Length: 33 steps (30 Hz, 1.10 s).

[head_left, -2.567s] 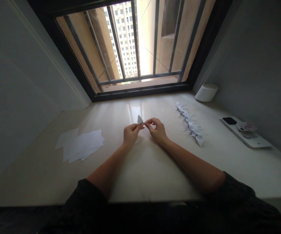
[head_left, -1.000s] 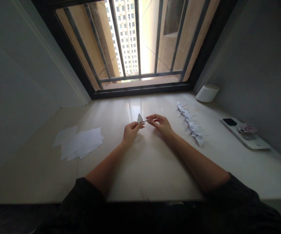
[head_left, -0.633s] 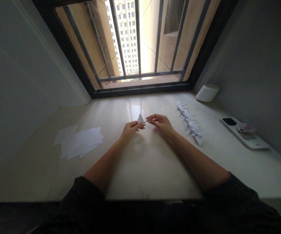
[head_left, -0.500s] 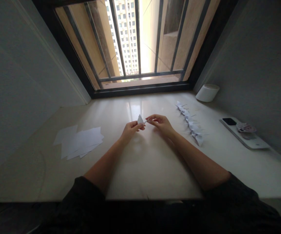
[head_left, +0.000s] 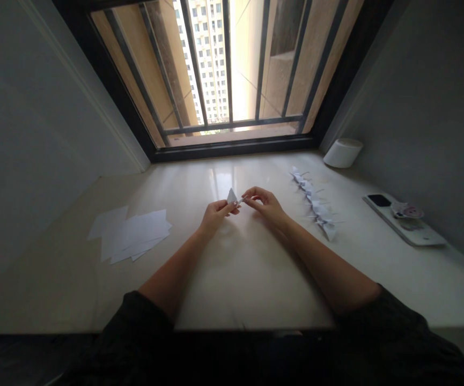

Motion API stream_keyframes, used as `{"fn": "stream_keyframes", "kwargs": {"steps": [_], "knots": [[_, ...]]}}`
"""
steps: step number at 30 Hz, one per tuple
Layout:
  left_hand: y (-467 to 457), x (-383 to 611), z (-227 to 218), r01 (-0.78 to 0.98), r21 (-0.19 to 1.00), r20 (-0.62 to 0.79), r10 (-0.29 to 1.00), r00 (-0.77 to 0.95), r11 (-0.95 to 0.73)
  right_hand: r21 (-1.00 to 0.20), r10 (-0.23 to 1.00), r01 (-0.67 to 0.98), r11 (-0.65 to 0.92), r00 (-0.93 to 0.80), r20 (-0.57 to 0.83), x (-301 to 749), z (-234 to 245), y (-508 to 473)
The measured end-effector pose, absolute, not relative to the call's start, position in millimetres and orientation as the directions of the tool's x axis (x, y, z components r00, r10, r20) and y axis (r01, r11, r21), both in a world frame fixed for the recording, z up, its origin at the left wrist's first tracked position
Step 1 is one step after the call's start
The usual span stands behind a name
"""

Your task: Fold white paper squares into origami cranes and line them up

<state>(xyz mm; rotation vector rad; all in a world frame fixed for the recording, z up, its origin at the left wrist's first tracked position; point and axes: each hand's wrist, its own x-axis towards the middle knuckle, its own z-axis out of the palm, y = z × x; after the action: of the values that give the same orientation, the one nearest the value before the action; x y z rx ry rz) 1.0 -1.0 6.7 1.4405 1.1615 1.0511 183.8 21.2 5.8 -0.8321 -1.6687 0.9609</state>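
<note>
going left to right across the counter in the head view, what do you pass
loose paper sheets → left hand → folded paper piece pinched by both hands → right hand → row of folded paper figures → white phone

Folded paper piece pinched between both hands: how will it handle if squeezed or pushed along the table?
Probably very light: the left hand and right hand hold the folded paper piece by fingertips alone. Its thin point would likely crumple under a hard grip. Pushed, it may skid on the glossy table.
</note>
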Motion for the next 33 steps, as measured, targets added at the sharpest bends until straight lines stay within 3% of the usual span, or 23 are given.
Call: {"fn": "stream_keyframes", "kwargs": {"steps": [19,33], "knots": [[-2.6,0.1,8.1,0.085,0.992,0.08,0.983,0.163,-0.095,-0.747,0.792,0.266,0.609,-0.154,0.591,175.2,13.7,6.4],[-2.3,1.9,6.4,0.081,0.991,0.103,0.993,0.054,-0.107,-0.762,0.802,0.276,0.585,-0.059,0.595,174.1,11.5,5.5]]}}
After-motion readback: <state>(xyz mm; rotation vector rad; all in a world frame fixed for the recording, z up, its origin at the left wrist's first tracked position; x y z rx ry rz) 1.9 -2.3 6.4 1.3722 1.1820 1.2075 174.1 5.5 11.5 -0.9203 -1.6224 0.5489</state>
